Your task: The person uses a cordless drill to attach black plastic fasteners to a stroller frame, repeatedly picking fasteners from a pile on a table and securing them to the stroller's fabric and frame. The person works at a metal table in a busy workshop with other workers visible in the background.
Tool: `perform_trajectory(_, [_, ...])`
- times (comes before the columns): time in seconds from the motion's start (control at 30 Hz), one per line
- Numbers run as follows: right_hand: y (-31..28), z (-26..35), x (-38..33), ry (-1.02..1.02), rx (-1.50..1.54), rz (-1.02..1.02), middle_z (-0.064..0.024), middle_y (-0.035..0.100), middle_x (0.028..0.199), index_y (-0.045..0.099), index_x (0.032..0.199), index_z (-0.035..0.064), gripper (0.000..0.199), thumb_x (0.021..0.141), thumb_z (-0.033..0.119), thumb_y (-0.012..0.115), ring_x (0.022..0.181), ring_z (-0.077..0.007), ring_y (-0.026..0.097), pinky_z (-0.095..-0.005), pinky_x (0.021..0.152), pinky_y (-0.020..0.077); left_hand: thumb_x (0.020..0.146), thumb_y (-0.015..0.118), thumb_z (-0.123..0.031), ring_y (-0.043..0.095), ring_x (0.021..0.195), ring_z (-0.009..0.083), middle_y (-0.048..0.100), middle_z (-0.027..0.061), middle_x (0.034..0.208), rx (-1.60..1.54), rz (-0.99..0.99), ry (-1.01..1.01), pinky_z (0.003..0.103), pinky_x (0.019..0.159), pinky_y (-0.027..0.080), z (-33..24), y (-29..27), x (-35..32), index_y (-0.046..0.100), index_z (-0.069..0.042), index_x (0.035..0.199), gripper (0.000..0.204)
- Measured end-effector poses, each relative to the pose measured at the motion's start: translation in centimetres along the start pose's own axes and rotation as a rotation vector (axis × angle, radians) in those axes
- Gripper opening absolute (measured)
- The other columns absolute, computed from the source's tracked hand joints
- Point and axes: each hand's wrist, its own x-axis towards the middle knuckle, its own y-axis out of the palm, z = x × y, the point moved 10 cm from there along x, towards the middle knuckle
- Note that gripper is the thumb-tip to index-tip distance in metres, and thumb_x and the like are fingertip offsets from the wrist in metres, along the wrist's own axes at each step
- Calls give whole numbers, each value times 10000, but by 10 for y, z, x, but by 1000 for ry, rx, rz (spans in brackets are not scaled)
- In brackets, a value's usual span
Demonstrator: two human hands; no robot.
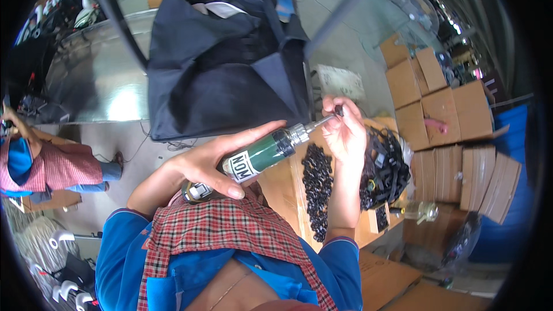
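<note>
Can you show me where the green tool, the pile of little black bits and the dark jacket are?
Green tool (260, 156), head view, on its green barrel.
Black bits (317, 187), head view, middle of the pile.
Jacket (222, 57), head view, on its front panel.

– Where do we look from?
– From our head, facing steeply down, close over our own chest and both forearms.
– How wide?
– Fisheye: the counter (282, 190) lies near, the cardboard boxes (438, 109) bend toward the right rim.
</note>
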Motion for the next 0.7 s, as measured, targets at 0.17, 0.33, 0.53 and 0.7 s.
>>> perform_trajectory(0.17, [81, -10, 40, -363, -682, 179, -248, 593, 1063, 605, 1106, -107, 267, 973, 115, 542, 797, -238, 643, -317, 695, 576, 635, 858, -121, 576, 723, 144, 531, 135, 1216, -34, 72, 123, 279, 624, 487, -31, -29, -46, 41, -40, 1539, 1221])
perform_trajectory(0.33, [126, -66, 130, -174, -633, 272, -256, 574, 1229, 462, 1355, -58, 548, 961, 301, 590, 1059, -268, 629, -359, 878, 516, 621, 860, -165, 592, 800, 158, 554, 137, 1212, -158, 86, 201, 297, 670, 497, -69, -70, -107, 33, -42, 1542, 1243])
perform_trajectory(0.53, [-98, -96, 249, 412, -2173, -409, -267, 603, 1170, 600, 1125, -72, 620, 768, 407, 767, 1066, -362, 611, -401, 940, 475, 634, 826, -31, 565, 630, 159, 572, 178, 883, -346, 191, 329, 289, 517, 455, -103, -122, -167, -66, -64, 1533, 1267])
perform_trajectory(0.7, [-58, -24, 272, -507, -1640, -629, -86, 665, 868, 614, 925, -2, 225, 843, 173, 728, 821, -167, 617, -308, 739, 495, 595, 795, 5, 599, 601, 186, 580, 206, 875, -435, 157, 380, 284, 507, 449, -120, -165, -214, -50, -128, 1545, 1278])
